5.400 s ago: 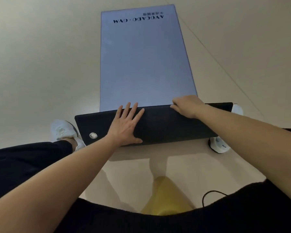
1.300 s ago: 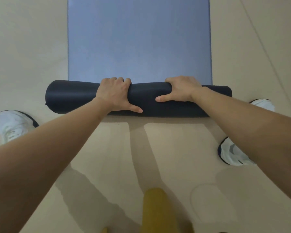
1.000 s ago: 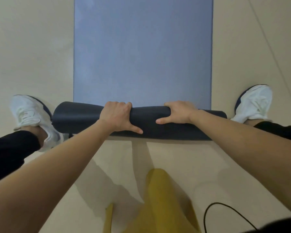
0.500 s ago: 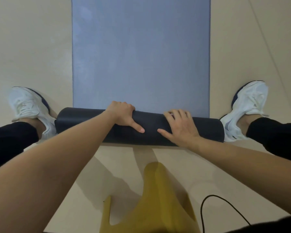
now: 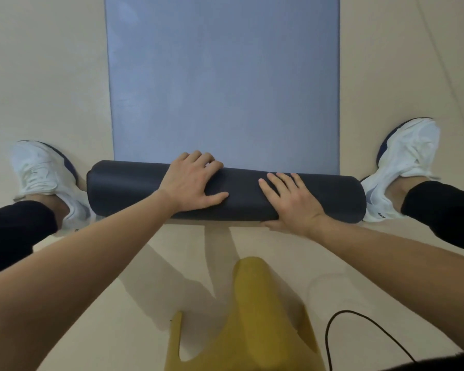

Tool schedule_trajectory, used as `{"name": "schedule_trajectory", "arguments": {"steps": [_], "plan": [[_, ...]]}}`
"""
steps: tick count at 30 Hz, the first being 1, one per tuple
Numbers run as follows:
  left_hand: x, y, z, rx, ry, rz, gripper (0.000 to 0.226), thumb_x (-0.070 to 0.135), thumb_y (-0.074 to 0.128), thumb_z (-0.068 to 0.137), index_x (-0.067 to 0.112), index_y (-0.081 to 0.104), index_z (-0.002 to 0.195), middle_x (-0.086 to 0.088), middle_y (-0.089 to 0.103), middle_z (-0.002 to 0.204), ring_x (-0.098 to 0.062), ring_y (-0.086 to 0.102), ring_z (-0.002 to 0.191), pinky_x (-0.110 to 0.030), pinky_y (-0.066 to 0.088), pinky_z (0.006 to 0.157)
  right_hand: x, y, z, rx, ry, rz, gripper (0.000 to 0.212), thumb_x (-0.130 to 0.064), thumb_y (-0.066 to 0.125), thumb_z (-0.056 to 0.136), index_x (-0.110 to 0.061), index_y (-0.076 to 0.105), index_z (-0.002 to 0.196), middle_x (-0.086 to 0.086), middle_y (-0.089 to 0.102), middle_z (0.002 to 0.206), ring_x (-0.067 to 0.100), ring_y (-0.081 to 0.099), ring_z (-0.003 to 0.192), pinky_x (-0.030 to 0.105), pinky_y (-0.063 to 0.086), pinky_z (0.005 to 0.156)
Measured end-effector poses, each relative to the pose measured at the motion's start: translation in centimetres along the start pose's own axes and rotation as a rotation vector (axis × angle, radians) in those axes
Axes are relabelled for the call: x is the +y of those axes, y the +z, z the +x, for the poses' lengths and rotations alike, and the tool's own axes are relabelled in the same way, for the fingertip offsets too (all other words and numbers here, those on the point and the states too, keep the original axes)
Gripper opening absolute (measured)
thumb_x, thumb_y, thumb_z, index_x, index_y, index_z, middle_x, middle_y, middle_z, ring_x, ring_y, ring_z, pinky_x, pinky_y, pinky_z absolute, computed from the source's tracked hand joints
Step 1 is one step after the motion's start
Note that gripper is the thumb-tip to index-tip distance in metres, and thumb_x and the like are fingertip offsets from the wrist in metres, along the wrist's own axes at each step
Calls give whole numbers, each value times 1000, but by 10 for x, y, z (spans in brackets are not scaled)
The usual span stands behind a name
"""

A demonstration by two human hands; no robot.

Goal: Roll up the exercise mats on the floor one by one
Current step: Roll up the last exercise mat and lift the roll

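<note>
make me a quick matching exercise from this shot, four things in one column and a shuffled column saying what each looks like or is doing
Column one
1. left hand
2. right hand
3. mat roll
4. left shoe

Column two
A. white, just off the left end of the mat roll
B. dark cylinder under both hands
C. fingers curled over the far side of the mat roll
D. fingers laid fairly straight on top of the mat roll

Pairs: 1-C, 2-D, 3-B, 4-A
</note>
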State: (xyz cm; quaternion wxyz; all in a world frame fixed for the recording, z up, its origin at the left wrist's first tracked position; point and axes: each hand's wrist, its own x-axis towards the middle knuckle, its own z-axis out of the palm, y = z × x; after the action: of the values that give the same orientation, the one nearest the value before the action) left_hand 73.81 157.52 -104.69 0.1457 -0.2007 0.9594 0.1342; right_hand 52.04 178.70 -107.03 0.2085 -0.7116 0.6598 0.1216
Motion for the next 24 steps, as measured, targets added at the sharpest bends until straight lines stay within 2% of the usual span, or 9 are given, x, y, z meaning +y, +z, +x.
{"name": "schedule_trajectory", "arguments": {"steps": [4,6,9,11,13,16,18,22,24], "plan": [[21,3,-20,177,21,29,78,73,51,85,13,60,135,-10,62,130,-33,58,114,-46,43,96,24,-43,24,-120,-15,151,108,-81,62,78,-14,34,158,11,50,150,32,50,133,47,42,110],[30,7,-28,161,-64,58,88,76,50,85,13,52,147,-13,56,143,-37,52,130,-51,38,109,39,-67,43,-236,12,305,98,-79,68,76,-26,38,153,2,54,142,25,53,126,42,47,98],[28,5,-26,53,-245,109,105,88,43,80,21,31,160,-15,38,160,-41,33,147,-59,19,124,59,-87,68,-359,35,489,81,-74,76,72,-39,47,139,-9,63,126,21,60,115,38,47,87],[19,0,-15,35,-290,111,109,94,41,75,24,31,158,-15,39,159,-42,34,146,-60,17,124,66,-93,77,-429,78,573,81,-72,79,71,-41,48,139,-13,63,125,20,61,116,38,48,90],[9,-6,-2,44,-275,94,111,98,41,72,25,36,155,-13,47,152,-39,41,140,-57,23,122,74,-98,82,-437,138,591,92,-74,78,71,-41,42,149,-10,59,139,22,56,128,41,46,102],[-8,-17,19,29,-244,71,111,101,37,69,27,39,151,-6,56,142,-34,51,128,-51,31,117,83,-103,82,-292,246,423,108,-87,65,69,-39,29,159,-2,47,156,27,44,142,48,37,113],[-19,-27,37,-6,-234,45,110,103,34,68,29,41,149,-3,60,135,-32,56,120,-48,38,110,83,-104,77,-126,324,279,102,-91,51,75,-34,35,158,2,50,152,30,46,137,49,35,111],[-41,-48,74,-139,-218,-49,108,106,29,65,33,45,143,2,65,121,-27,61,109,-44,44,93,57,-83,61,339,326,118,72,-72,41,94,-16,60,135,10,63,128,33,57,115,48,40,98],[-50,-55,90,-207,-223,-105,108,107,30,63,34,47,142,5,64,121,-25,61,111,-43,44,88,41,-67,56,356,298,55,79,-73,42,93,-12,54,142,16,59,138,37,54,125,53,40,107]]}}
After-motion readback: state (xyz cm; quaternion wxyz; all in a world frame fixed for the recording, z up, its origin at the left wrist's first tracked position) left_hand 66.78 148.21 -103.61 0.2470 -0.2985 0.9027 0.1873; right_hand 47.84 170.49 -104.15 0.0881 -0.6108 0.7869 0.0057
